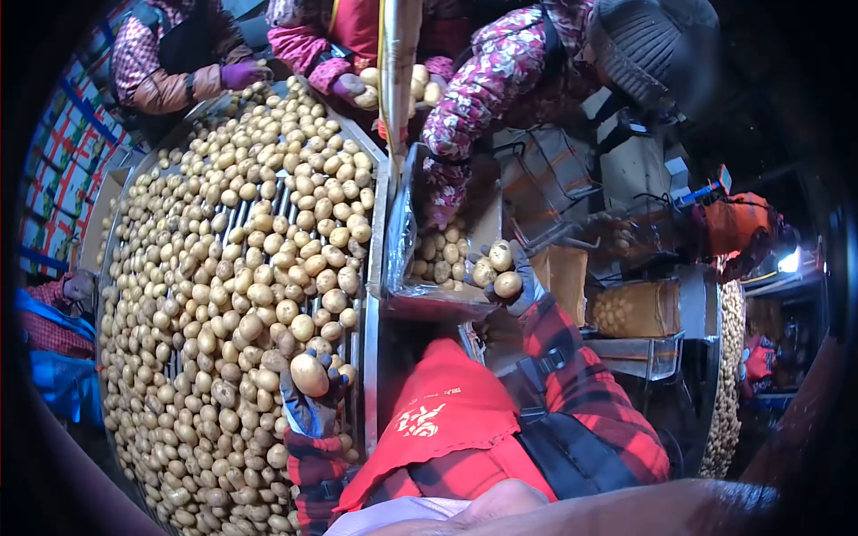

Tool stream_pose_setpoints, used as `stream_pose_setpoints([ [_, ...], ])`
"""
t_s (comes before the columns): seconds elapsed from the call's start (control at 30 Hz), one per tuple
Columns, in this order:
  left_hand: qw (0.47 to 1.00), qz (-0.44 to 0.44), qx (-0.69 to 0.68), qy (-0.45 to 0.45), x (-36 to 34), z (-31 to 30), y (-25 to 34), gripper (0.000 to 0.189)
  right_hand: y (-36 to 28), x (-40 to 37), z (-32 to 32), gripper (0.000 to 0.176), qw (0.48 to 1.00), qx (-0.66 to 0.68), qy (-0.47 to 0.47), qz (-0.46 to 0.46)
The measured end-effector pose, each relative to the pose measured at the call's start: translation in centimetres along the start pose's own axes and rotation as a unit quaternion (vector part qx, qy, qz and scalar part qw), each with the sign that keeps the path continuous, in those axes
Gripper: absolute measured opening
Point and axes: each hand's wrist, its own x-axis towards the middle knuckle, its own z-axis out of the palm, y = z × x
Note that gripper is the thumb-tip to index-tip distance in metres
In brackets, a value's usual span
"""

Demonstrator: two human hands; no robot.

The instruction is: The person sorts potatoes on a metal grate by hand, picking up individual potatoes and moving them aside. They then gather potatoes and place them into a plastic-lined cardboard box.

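Note:
My left hand [304, 409], in a grey glove, is closed around a large pale potato [310, 375] above the right edge of the potato-covered roller table [372, 313]. Over the near right corner of a plastic-lined box [399, 241], my gloved right hand [525, 288] cups a cluster of potatoes [499, 256]. More potatoes [444, 253] lie inside that box. A co-worker's hand [440, 214] reaches into it from the far side. My fingers are partly hidden by the potatoes.
A metal post [398, 80] rises between the table and the box. Several co-workers stand around the far side, one in a grey knit hat [639, 49]. Cartons [635, 308] stand on a rack to the right. A second potato line [726, 384] runs at far right.

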Motion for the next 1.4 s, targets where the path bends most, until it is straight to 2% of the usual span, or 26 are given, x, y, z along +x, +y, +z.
stream_pose_setpoints([
  [0.1,1.0,0.001,0.011,0.004,-0.2,-0.2,-0.4,0.058,-0.2,-2.1,-1.1,0.071,0.997,-0.048,0.015,-0.066],
  [0.23,1.0,0.006,0.016,0.011,-0.7,-0.2,-0.7,0.055,-2.3,-2.8,-2.4,0.062,0.994,-0.033,-0.083,-0.069],
  [0.3,1.0,0.014,0.017,0.023,-1.2,-0.1,-0.8,0.054,-2.5,-0.9,-2.9,0.058,0.98,-0.082,-0.015,-0.183],
  [0.33,0.999,0.019,0.015,0.028,-1.3,0.1,-0.8,0.053,-2.7,-1.0,-0.9,0.056,0.986,-0.023,-0.043,-0.161],
  [0.37,0.999,0.023,0.015,0.03,-1.6,0.2,-0.8,0.053,-2.6,-0.1,0.2,0.059,0.985,0.011,0.011,-0.169],
  [0.47,0.999,0.035,0.005,0.036,-1.4,0.8,-0.7,0.051,-4.2,2.2,1.6,0.058,0.992,-0.051,0.012,-0.111],
  [0.5,0.999,0.035,0.002,0.036,-1.2,1.3,-0.7,0.05,-4.8,4.4,0.7,0.056,0.989,-0.067,-0.085,-0.102],
  [0.57,0.999,0.04,-0.004,0.032,-0.7,3.0,-0.7,0.049,-4.4,6.3,1.5,0.034,0.999,0.003,0.029,-0.023],
  [0.6,0.993,0.075,0.095,0.018,-0.8,4.0,-1.0,0.047,-4.0,4.6,4.9,0.032,0.988,-0.14,-0.017,-0.054],
  [0.7,0.907,0.171,0.384,-0.01,-1.4,7.1,-2.0,0.042,-3.9,8.4,0.5,0.042,0.968,-0.243,0.036,0.046],
  [0.73,0.857,0.196,0.476,-0.019,-1.2,7.7,-2.0,0.041,-3.3,9.4,-0.4,0.046,0.926,-0.37,0.07,0.009],
  [0.77,0.856,0.195,0.478,-0.014,-0.3,8.1,-2.0,0.041,-2.7,10.3,-1.3,0.05,0.864,-0.49,0.114,-0.018],
  [0.8,0.961,0.091,0.26,-0.019,1.0,8.1,-2.0,0.041,-2.4,11.3,-2.5,0.053,0.744,-0.656,0.124,-0.038],
  [0.83,1.0,-0.008,0.021,-0.017,2.2,7.7,-1.8,0.042,-1.5,12.4,-3.7,0.056,0.593,-0.794,0.119,-0.056],
  [0.87,0.973,0.083,0.214,-0.031,4.1,6.6,-2.7,0.044,-1.1,10.7,0.0,0.059,0.597,-0.795,0.087,-0.06],
  [0.93,0.972,0.079,0.22,-0.035,6.3,8.4,-4.1,0.047,1.5,9.4,4.0,0.057,0.754,-0.654,-0.003,-0.062],
  [0.97,0.999,-0.003,0.029,-0.045,7.3,10.4,-4.3,0.047,2.7,8.8,5.6,0.055,0.83,-0.554,-0.046,-0.047],
  [1.03,0.999,-0.016,-0.005,-0.041,9.8,11.8,-5.3,0.049,4.7,8.0,9.2,0.051,0.886,-0.453,-0.073,0.072],
  [1.07,0.997,0.001,-0.004,-0.079,12.1,9.7,-6.4,0.051,6.9,8.5,9.1,0.054,0.921,-0.366,-0.09,0.097],
  [1.13,0.927,0.136,0.327,-0.125,10.9,15.3,-7.7,0.053,9.0,7.6,11.1,0.059,0.963,-0.225,-0.094,0.115],
  [1.17,0.962,0.046,0.231,-0.14,10.1,18.0,-8.3,0.053,9.0,7.4,11.3,0.059,0.973,-0.177,-0.088,0.118],
  [1.2,0.92,-0.001,0.381,-0.096,9.4,21.1,-8.1,0.053,9.0,7.3,11.5,0.06,0.981,-0.129,-0.081,0.121],
  [1.23,0.917,-0.019,0.386,-0.099,9.7,20.7,-8.8,0.049,9.2,8.6,9.2,0.059,0.984,-0.083,-0.084,0.131],
  [1.27,0.81,0.116,0.551,-0.166,11.9,17.0,-9.2,0.044,8.9,9.3,7.8,0.051,0.992,-0.055,-0.069,0.091],
  [1.3,0.657,0.255,0.675,-0.218,13.9,13.4,-9.1,0.038,6.3,7.8,8.8,0.049,0.993,-0.041,-0.057,0.09],
  [1.4,0.792,0.137,0.576,-0.147,11.7,13.3,-8.3,0.035,-1.1,7.9,3.8,0.05,0.998,-0.067,-0.014,0.011],
])
